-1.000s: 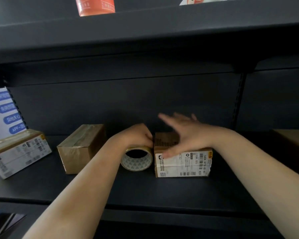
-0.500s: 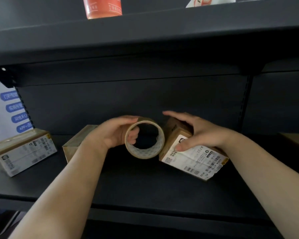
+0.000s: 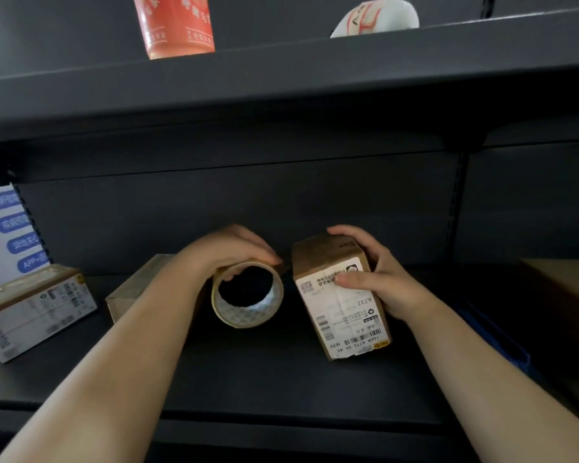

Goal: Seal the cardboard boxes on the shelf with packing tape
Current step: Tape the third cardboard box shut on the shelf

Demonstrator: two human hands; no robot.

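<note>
A roll of tan packing tape (image 3: 226, 317) stands on edge in mid-shelf, its hole facing me. My left hand (image 3: 228, 250) grips it from above, fingers curled over the rim. Just right of it a small cardboard box (image 3: 340, 315) with a white shipping label stands on end, tilted, the label turned toward me. My right hand (image 3: 378, 280) holds it from the right, thumb pressed on the label. A second brown box (image 3: 131, 292) lies behind my left forearm, partly hidden. A third labelled box (image 3: 30, 312) lies at the far left.
The dark shelf board (image 3: 281, 372) runs across the view, with another shelf (image 3: 281, 81) low overhead carrying an orange container (image 3: 174, 25) and a white object (image 3: 375, 18). A larger cardboard box (image 3: 562, 312) sits in shadow at the right edge. A white sign with blue labels (image 3: 4, 228) hangs at left.
My right hand has lifted the labelled box from lying flat and turned it up onto its end. My left hand raised the tape roll and now holds it close beside the box.
</note>
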